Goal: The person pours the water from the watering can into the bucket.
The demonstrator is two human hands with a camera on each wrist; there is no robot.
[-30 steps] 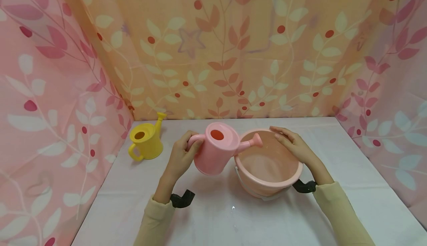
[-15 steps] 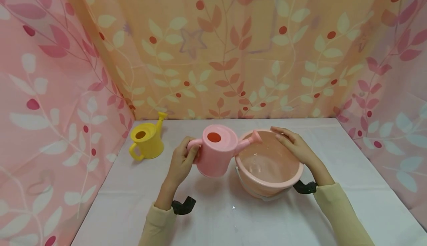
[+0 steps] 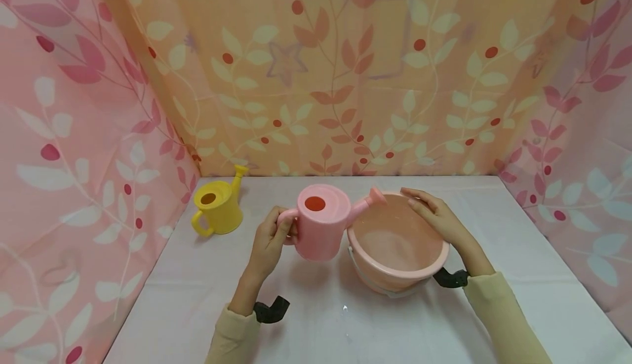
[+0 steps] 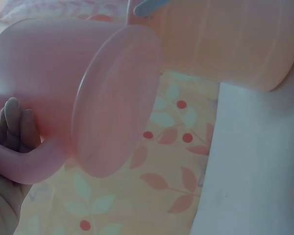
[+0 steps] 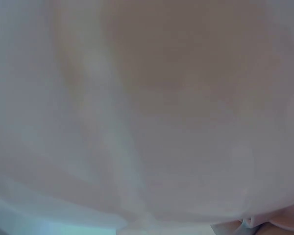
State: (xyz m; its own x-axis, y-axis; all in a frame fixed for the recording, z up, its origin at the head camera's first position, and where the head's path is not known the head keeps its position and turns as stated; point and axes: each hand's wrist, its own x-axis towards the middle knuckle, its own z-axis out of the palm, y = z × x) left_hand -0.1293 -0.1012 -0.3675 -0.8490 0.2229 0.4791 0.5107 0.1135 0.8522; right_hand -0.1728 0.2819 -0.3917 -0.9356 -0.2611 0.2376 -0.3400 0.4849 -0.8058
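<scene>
My left hand (image 3: 266, 243) grips the handle of a pink watering can (image 3: 321, 238), held nearly upright above the table. Its spout reaches right, with the sprinkler head over the left rim of a peach bucket (image 3: 385, 270). In the left wrist view, fingers (image 4: 13, 117) curl through the handle, and the can's base shows. My right hand (image 3: 436, 216) holds the bucket's far right rim, thumb on the inner side and fingers along the outside. Inside the bucket the surface looks wet and shiny. The right wrist view shows only a blurred, close bucket wall (image 5: 176, 147).
A yellow watering can (image 3: 219, 210) stands at the back left of the white-covered table (image 3: 197, 309). Small water drops (image 3: 345, 309) lie in front of the bucket. Patterned cloth (image 3: 316, 78) closes off the back and both sides.
The pink watering can has tipped back toward upright, its sprinkler head rising and shifting slightly left. Ripples in the bucket have faded. The right hand and bucket stay in place.
</scene>
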